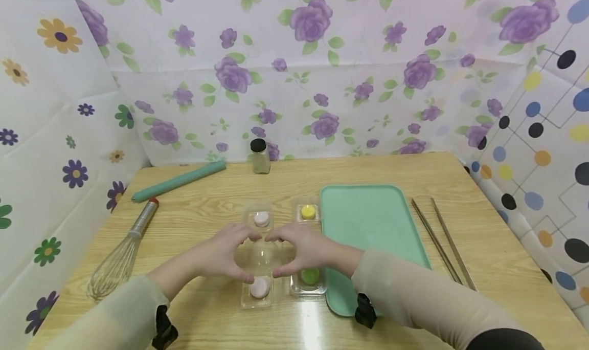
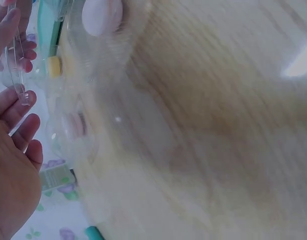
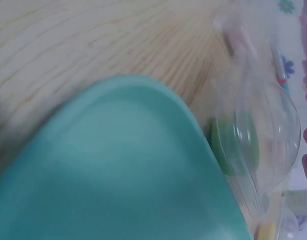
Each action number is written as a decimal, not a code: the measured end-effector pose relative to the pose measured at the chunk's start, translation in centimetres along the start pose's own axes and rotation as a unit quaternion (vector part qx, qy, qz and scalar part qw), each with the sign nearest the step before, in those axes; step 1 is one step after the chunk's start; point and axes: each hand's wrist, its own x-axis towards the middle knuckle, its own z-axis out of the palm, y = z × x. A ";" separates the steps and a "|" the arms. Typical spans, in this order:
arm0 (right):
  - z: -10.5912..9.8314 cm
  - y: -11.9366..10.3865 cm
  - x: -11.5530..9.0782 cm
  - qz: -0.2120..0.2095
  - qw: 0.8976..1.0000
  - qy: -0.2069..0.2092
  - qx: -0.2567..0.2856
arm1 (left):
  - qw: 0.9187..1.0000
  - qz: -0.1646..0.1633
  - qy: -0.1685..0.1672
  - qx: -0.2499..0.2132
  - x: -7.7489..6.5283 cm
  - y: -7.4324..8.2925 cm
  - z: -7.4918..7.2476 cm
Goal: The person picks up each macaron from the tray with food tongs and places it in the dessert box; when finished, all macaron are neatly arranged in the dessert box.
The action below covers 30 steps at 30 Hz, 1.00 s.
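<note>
My left hand (image 1: 227, 253) and right hand (image 1: 308, 247) face each other above the table's middle, thumbs and fingers curved around a clear plastic lid (image 1: 261, 257). The edge of this lid (image 2: 16, 65) shows at the fingertips in the left wrist view. Under the hands lie clear plastic boxes. The left one holds pinkish-white round pieces (image 1: 259, 287), and the right one a yellow round piece (image 1: 308, 212) and a green round piece (image 1: 310, 276). In the right wrist view the green piece (image 3: 236, 145) sits behind clear domed plastic. The hands cover part of the boxes.
A green tray (image 1: 368, 212) stands right of the boxes, beside metal chopsticks (image 1: 444, 242). To the left lie a whisk (image 1: 124, 253) and a green rolling pin (image 1: 179, 181). A black-capped jar (image 1: 261, 158) stands by the flowered backdrop.
</note>
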 end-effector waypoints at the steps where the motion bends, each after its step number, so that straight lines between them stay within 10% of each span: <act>1: 0.1 -0.2 0.0 -0.003 1.000 -0.003 -0.012 | 1.000 -0.002 0.000 0.000 -0.1 0.0 0.2; 15: 1.4 -2.2 -0.2 0.031 0.988 -0.079 -0.131 | 0.999 0.026 0.017 0.014 -1.4 -0.7 2.9; 30: 2.4 -3.2 -0.3 0.009 0.971 -0.073 -0.229 | 0.999 0.019 0.035 0.031 -2.8 -1.0 4.1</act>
